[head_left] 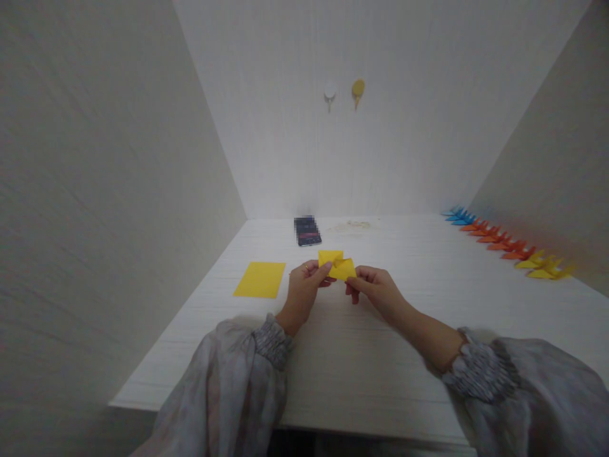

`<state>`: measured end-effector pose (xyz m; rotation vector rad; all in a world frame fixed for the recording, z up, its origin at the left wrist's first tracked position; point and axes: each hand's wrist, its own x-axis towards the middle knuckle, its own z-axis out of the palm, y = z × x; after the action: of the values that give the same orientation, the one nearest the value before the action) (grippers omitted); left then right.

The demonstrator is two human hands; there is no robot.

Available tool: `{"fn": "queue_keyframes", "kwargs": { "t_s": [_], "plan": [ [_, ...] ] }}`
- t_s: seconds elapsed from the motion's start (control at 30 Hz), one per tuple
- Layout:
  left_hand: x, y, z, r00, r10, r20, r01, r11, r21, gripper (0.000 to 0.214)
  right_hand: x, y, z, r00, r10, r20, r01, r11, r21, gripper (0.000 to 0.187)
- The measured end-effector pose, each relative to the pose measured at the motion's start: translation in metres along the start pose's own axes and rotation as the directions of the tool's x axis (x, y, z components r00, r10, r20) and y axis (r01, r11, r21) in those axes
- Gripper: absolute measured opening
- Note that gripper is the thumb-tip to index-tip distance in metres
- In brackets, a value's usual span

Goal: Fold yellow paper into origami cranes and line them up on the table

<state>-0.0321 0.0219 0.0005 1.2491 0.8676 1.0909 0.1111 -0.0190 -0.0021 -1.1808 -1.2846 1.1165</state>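
Yellow folded paper [346,270] sits over the white table [371,362], right in the middle of my clock, with twelve at the back wall [285,158]. Two hands hold it. The left hand [304,282], at eight o'clock, pinches it with the thumb on top and fingers tucked under. The right hand [378,285], at four o'clock, nips the near corner between thumb and fingers. I think each hand takes its own end so the small piece won't slip or twist, and so the folds in the middle can be seen.

At nine o'clock, a flat yellow sheet [259,280] lies just beside the left hand, maybe so it is easy to reach and won't get creased. A phone [307,231] lies at eleven o'clock, perhaps put there to be looked at; its screen is too blurry to read. From two to three o'clock runs a row of paper birds [497,242], blue, then orange, then yellow. They're probably by the side wall [561,158] so no elbow squashes them.
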Motion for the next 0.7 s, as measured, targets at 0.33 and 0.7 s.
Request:
{"fn": "queue_keyframes", "kwargs": {
  "t_s": [0.33,0.7],
  "plan": [
    [0.0014,0.0001,-0.0007,0.994,0.005,-0.108,-0.006,1.0,-0.009,0.026,0.0005,0.0038,-0.0008,0.999,-0.007,0.051,0.01,0.998,-0.066,0.013],
    [0.0057,-0.0046,-0.0044,0.986,0.046,-0.158,-0.056,0.997,-0.059,0.027,-0.0017,-0.0003,0.0016,0.995,0.045,0.09,-0.039,0.997,-0.069,0.013]
  ]
}}
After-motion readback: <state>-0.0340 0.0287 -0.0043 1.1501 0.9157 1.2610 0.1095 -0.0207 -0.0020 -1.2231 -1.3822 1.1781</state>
